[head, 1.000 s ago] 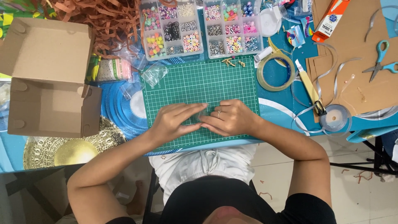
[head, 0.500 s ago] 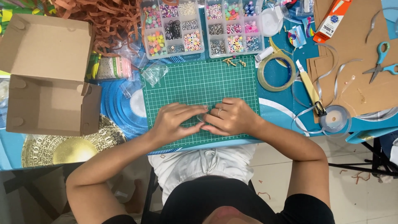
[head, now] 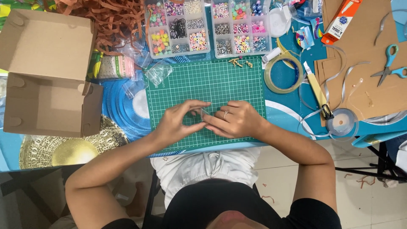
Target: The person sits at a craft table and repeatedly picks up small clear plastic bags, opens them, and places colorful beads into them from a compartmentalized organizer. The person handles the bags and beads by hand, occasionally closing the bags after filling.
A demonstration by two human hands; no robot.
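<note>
Both sets of fingertips meet over a tiny clear piece (head: 204,113), too small to make out, pinched between the left hand (head: 178,123) and the right hand (head: 233,120), which wears a ring, near the front edge of the green cutting mat (head: 203,80). Just past the mat's far edge sit two clear bead organisers (head: 177,26), with a tape roll (head: 283,74) and a craft knife (head: 316,89) off its right edge. An open cardboard box (head: 44,76) stands toward the table's left end and blue-handled scissors (head: 389,65) lie toward the far right corner.

Left hand (head: 180,123) and right hand (head: 235,120) meet fingertip to fingertip over green cutting mat (head: 203,82), pinching tiny item, unclear. Bead boxes (head: 207,25) far; cardboard box (head: 44,74) left.
</note>
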